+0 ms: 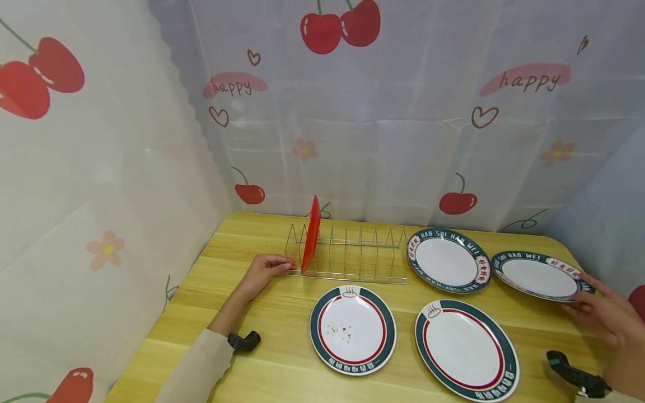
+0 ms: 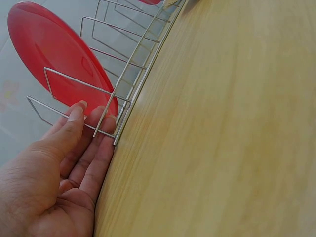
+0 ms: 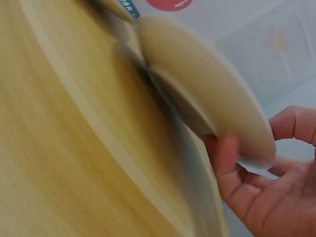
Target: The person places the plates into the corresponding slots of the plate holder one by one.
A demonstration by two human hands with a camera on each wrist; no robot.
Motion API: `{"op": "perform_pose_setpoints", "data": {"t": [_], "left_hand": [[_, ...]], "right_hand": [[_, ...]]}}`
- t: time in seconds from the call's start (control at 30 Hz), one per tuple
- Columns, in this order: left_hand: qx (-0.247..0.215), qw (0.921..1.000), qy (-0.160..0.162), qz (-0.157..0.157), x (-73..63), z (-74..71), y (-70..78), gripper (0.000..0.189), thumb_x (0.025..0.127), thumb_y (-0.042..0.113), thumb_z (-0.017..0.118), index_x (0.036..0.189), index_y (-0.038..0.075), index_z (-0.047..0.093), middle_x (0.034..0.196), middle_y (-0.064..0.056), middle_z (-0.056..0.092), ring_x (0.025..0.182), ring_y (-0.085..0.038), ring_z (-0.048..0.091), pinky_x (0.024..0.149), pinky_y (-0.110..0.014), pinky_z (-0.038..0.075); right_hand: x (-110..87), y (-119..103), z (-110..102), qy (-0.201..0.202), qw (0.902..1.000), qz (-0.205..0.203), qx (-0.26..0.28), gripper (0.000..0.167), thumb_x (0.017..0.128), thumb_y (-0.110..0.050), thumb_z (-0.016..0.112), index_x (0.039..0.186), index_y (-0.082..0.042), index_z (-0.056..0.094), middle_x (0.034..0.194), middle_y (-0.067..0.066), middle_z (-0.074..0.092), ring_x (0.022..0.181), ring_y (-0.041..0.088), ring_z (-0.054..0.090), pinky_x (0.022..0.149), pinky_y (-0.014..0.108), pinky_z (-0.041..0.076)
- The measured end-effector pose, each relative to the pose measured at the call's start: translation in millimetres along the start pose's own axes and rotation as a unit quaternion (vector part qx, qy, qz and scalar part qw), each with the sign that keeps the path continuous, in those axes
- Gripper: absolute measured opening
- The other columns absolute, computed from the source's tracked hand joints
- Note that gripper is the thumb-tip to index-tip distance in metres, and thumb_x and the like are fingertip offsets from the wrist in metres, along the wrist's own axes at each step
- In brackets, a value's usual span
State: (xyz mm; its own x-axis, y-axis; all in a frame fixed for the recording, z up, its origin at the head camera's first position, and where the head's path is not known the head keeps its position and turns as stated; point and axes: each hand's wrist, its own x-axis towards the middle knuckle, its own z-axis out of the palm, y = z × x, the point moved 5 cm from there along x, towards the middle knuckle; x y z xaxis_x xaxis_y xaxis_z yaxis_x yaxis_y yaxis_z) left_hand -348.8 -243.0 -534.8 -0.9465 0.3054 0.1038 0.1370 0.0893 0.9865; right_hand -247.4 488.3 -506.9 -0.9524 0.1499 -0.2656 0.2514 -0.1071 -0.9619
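My left hand grips the near left end of a wire dish rack, thumb and fingertips around its end wires in the left wrist view. One red plate stands upright in the rack close to those fingers. At the table's right side, my right hand pinches the rim of a white plate with a dark green patterned border. That plate is tilted, its right edge raised off the table, and the right wrist view shows its underside, blurred.
A similar green-rimmed plate lies just right of the rack. Nearer the front are a round plate with brownish specks and an oval plate. Cherry-printed cloth hangs behind the wooden table.
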Motion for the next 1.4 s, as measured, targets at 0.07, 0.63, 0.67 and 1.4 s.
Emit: {"op": "perform_pose_setpoints", "data": {"t": [0.07,0.63,0.67,1.4], "left_hand": [[0.001,1.0,0.001,0.0,0.1,0.1,-0.3,0.022,0.097,0.008,0.069,0.114,-0.005,0.074,0.11,-0.014,0.075,0.102,-0.021,0.073,0.087,-0.034,0.06],[0.007,0.9999,0.004,-0.007,-4.2,0.5,-6.1,0.023,0.096,0.011,0.071,0.114,-0.003,0.075,0.109,-0.014,0.076,0.102,-0.022,0.073,0.087,-0.033,0.06],[0.008,0.9999,0.005,-0.007,-4.1,0.4,-6.4,0.023,0.096,0.011,0.071,0.113,-0.003,0.075,0.108,-0.014,0.076,0.102,-0.022,0.073,0.087,-0.033,0.06],[0.003,1.0,0.002,-0.002,0.2,-0.3,-0.8,0.023,0.097,0.009,0.069,0.114,-0.005,0.074,0.11,-0.014,0.075,0.102,-0.021,0.073,0.087,-0.033,0.06]], "right_hand": [[-1.6,-2.3,3.1,-0.017,0.9994,-0.017,0.024,0.086,0.107,-0.007,0.047,0.157,-0.029,-0.019,0.131,-0.019,0.032,0.079,-0.005,0.059,0.064,0.022,0.059],[-9.3,-24.3,19.8,0.021,0.9905,-0.112,0.077,0.091,0.104,-0.001,0.052,0.16,-0.046,-0.003,0.164,-0.015,0.001,0.08,-0.004,0.065,0.058,0.024,0.06],[-9.9,-26.5,21.4,0.023,0.9902,-0.113,0.079,0.091,0.104,-0.001,0.053,0.16,-0.046,-0.003,0.165,-0.014,-0.002,0.08,-0.005,0.064,0.057,0.024,0.06],[-38.8,-85.1,86.0,-0.062,0.9653,-0.238,0.087,0.076,0.102,0.007,0.051,0.16,-0.033,0.022,0.132,-0.006,0.045,0.09,0.004,0.068,0.065,0.021,0.059]]}}
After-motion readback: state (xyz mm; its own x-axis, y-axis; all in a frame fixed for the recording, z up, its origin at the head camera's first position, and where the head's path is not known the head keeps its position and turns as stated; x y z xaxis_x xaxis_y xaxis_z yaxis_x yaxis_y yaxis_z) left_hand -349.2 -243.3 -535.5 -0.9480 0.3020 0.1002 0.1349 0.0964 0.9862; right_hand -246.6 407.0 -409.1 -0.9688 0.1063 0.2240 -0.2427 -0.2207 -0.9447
